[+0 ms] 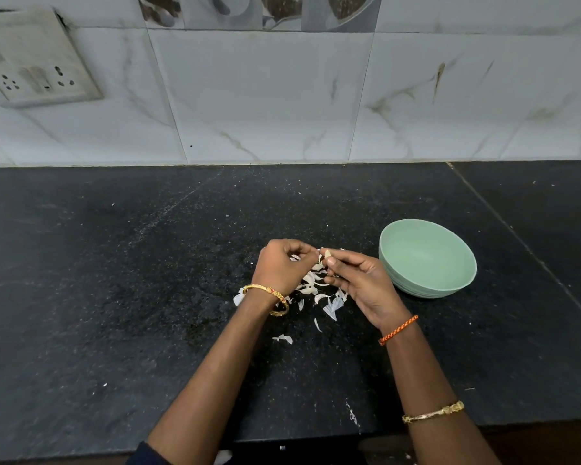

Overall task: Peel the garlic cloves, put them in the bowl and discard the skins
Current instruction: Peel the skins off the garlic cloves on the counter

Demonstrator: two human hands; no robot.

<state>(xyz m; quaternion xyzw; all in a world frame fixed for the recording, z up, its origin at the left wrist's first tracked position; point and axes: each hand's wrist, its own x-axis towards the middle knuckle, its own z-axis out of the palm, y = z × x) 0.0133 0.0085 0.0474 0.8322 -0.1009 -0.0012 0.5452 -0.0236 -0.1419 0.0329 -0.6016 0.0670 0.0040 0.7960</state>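
Your right hand point(356, 280) pinches a garlic clove point(327, 253) between thumb and fingertips, raised over the table point(114, 280) so the skin can fall away beneath it. Your left hand point(282, 266) meets it from 9 o'clock, fingers curled toward the clove's tip; it probably nips a shred of skin, though the contact is too small to tell. Holding the clove in one grip and stripping with the other keeps it steady, and working just above the skins point(316, 286) gathers the waste in one heap for later discarding.

The bowl point(426, 260) stands at 3 o'clock of the hands, just beside the right hand, placed for a short drop of each peeled clove. Its visible inside shows no cloves, so the task appears to be at an early stage; the near inner wall is hidden by the rim.

Loose skins scatter toward 6 o'clock, a few well apart from the heap. A socket plate point(37, 62) sits on the tiled wall point(265, 95) at 10 o'clock. Nothing lies between clove and bowl; only the right hand's own fingers crowd the path.
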